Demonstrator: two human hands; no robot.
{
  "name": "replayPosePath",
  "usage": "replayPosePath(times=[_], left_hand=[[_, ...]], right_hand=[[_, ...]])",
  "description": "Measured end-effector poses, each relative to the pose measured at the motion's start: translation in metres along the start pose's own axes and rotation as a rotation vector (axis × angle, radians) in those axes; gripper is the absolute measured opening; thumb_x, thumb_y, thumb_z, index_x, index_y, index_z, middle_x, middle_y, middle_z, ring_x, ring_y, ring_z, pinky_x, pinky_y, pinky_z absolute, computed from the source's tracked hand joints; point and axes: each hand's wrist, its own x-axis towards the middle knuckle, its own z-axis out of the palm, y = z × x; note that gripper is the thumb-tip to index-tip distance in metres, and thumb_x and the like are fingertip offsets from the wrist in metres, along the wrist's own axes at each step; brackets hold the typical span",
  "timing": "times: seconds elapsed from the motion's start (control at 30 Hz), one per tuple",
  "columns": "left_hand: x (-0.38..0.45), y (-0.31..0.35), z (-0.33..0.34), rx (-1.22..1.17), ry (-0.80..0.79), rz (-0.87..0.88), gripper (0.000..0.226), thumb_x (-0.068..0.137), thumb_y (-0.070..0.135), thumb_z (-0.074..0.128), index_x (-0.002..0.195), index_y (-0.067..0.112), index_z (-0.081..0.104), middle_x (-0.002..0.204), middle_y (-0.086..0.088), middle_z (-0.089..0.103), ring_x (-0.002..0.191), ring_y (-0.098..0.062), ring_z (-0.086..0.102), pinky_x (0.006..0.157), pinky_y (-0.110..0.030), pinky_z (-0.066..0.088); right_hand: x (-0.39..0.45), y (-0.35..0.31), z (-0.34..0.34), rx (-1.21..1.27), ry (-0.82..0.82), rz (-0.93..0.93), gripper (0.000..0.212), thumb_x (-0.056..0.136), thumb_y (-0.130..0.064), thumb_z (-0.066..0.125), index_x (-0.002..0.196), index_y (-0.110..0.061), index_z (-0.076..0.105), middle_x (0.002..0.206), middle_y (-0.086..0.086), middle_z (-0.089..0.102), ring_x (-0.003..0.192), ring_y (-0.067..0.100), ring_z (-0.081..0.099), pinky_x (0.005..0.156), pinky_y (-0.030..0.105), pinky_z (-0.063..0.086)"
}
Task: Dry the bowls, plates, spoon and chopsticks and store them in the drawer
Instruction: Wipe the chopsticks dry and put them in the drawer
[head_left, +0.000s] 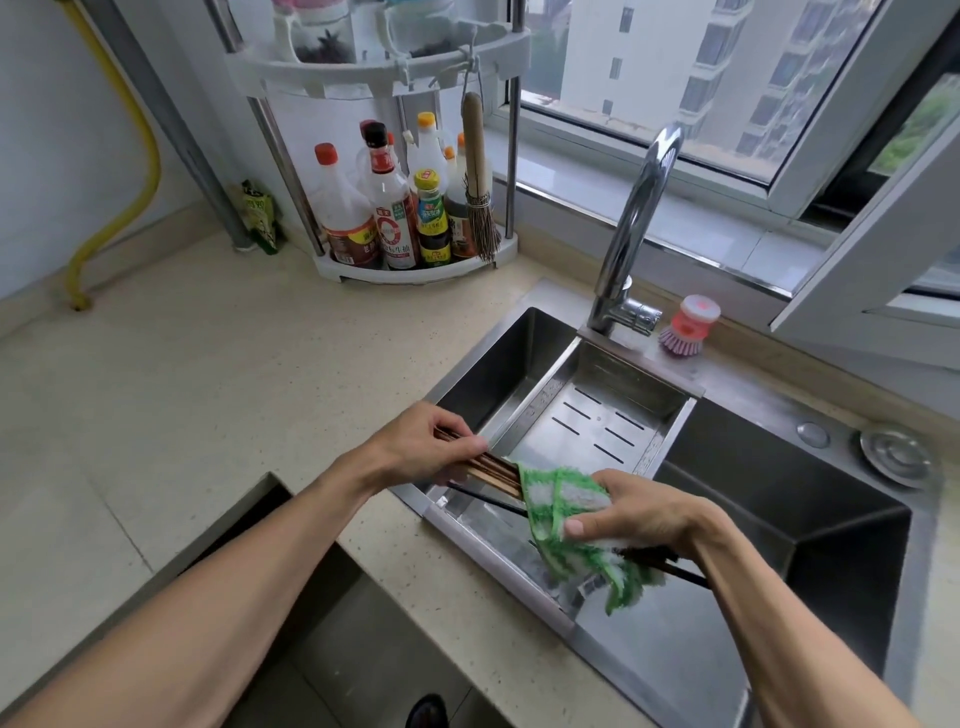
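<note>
Nearest, the right hand (639, 512) is closed on a green and white checked cloth (563, 525), which is folded around a bundle of brown wooden chopsticks (493, 473), probably to rub them dry. The left hand (431, 441) has its grip clenched on the other end, holding the bundle steady over the steel drain tray (597, 421) in the dark sink (805, 499). Behind are the speckled beige tabletop (234, 389) and the curved chrome tap (639, 218).

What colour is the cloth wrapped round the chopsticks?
Green and white checked cloth, clearest in the head view.
</note>
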Motion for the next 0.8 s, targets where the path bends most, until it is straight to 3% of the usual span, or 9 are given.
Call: replayPosePath(times=[0.13,0.3,0.4,0.53,0.67,0.8], left_hand=[[0.001,0.001,0.021,0.043,-0.114,0.014,0.031,0.095,0.035,0.065,0.097,0.005,0.075,0.08,-0.008,0.074,0.063,-0.018,0.068,0.051,-0.023,0.051],[0.001,0.017,0.011,0.35,-0.433,0.004,0.028,0.101,0.038,0.056,0.085,0.022,0.073,0.074,-0.005,0.071,0.057,-0.015,0.058,0.057,-0.027,0.047],[0.003,0.015,0.025,0.457,-0.345,0.066,0.04,0.101,0.045,0.051,0.072,0.023,0.069,0.067,-0.002,0.057,0.059,-0.016,0.046,0.06,-0.032,0.04],[0.001,0.002,0.019,0.499,-0.214,0.08,0.038,0.1,0.044,0.054,0.075,0.02,0.07,0.063,0.005,0.054,0.058,-0.012,0.043,0.057,-0.029,0.035],[-0.003,-0.006,-0.001,0.451,-0.135,0.034,0.035,0.098,0.044,0.056,0.071,0.024,0.067,0.057,0.007,0.047,0.053,-0.008,0.04,0.052,-0.022,0.032],[0.0,-0.006,0.02,0.528,-0.103,0.109,0.037,0.096,0.048,0.059,0.068,0.026,0.07,0.053,0.009,0.054,0.052,-0.011,0.045,0.056,-0.033,0.038]], right_hand=[[0.006,-0.021,0.0,-0.085,-0.029,-0.046,0.051,0.071,-0.055,0.076,0.085,-0.007,0.065,0.075,0.008,0.061,0.064,0.017,0.055,0.062,0.027,0.045],[0.008,-0.021,-0.003,-0.146,-0.048,-0.026,0.032,0.082,-0.047,0.077,0.074,-0.019,0.064,0.066,-0.004,0.06,0.058,0.012,0.053,0.058,0.025,0.043],[0.013,-0.026,-0.003,-0.17,-0.029,-0.001,0.021,0.085,-0.037,0.076,0.083,-0.017,0.069,0.073,-0.005,0.069,0.066,0.01,0.063,0.064,0.023,0.05],[0.017,-0.023,-0.01,-0.332,0.033,0.097,0.048,0.075,-0.055,0.077,0.092,-0.011,0.074,0.09,0.007,0.075,0.076,0.015,0.067,0.076,0.038,0.056],[0.009,-0.021,-0.018,-0.473,0.077,0.187,0.022,0.085,-0.044,0.075,0.081,-0.023,0.071,0.079,-0.004,0.071,0.06,0.002,0.063,0.056,0.019,0.051],[0.036,-0.04,0.005,-0.52,0.075,0.097,0.022,0.085,-0.042,0.076,0.09,-0.021,0.072,0.089,-0.002,0.075,0.08,0.017,0.071,0.08,0.036,0.06]])
